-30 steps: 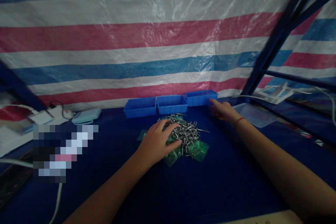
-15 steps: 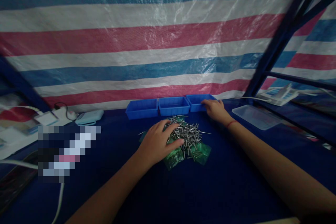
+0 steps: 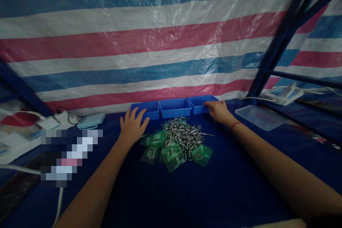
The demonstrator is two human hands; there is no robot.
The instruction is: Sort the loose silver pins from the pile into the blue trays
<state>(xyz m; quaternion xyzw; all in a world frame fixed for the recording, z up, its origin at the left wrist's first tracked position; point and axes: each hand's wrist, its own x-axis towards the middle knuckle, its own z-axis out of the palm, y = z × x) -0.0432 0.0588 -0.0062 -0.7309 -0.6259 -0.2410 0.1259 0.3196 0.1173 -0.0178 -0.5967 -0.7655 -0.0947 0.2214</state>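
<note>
My left hand (image 3: 133, 126) is open, fingers spread at the front of the left blue bin (image 3: 151, 111), holding nothing. My right hand (image 3: 219, 111) has its fingers bent over the front right edge of the right blue bin (image 3: 199, 105), closed on its rim; the fingertips are partly hidden. Between them stands the middle blue bin (image 3: 175, 109). In front of the bins lies a heap of thin silver metal pins (image 3: 184, 133), which look like blind rivets. Small green-tinted plastic bags (image 3: 173, 155) with similar pieces inside lie around the heap's near and left sides.
At right lies a clear plastic lid or tray (image 3: 259, 117). On the left are a light blue case (image 3: 91, 120), a white power strip (image 3: 57, 120) and a white cable (image 3: 60, 199). A striped tarp (image 3: 165, 57) hangs behind, between dark blue metal posts (image 3: 278, 42).
My left hand has moved left and away from the metal heap to the left bin, uncovering green bags. My right hand has stayed at the right bin.
</note>
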